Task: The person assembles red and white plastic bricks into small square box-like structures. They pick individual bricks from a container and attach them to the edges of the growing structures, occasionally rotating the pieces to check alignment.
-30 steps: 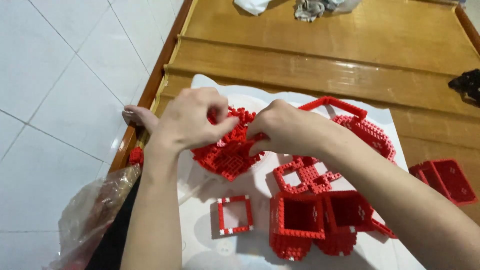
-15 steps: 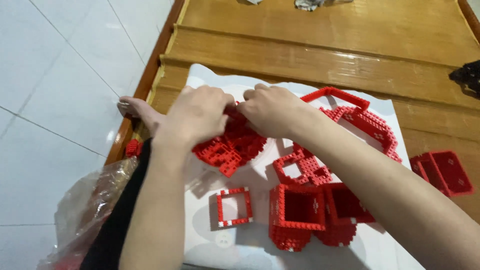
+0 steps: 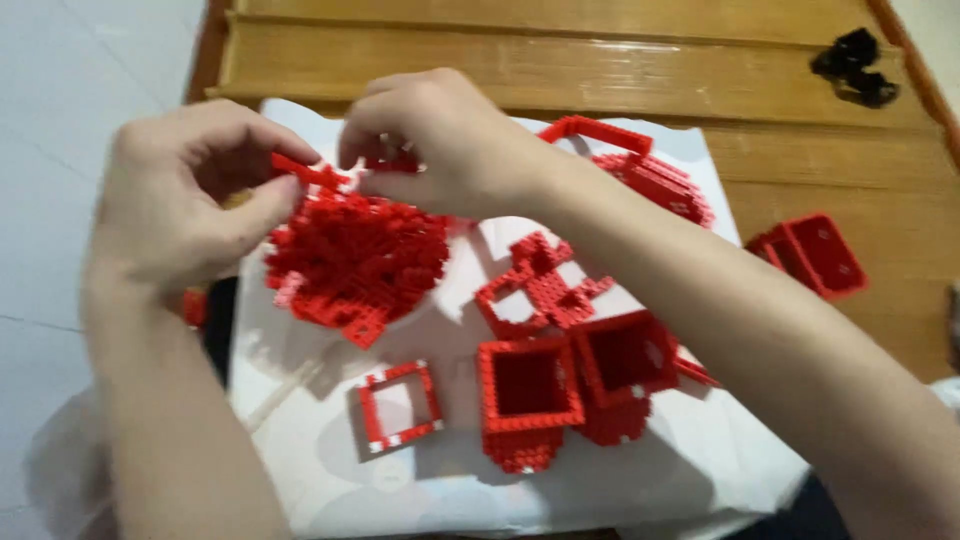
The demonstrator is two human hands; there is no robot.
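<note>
Gripping red brick cluster [image 3: 355,262], studded, irregular, both hands: left hand [image 3: 185,205], right hand [image 3: 440,140].

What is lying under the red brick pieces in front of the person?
A white sheet lies under the square frame and the two hollow boxes. The sheet rests on a wooden surface. What lies beneath the red brick cluster, held by both hands, is hidden.

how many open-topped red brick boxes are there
3: two red boxes side by side on the white sheet, at and; one on the wood. Arms may hide more.
</note>
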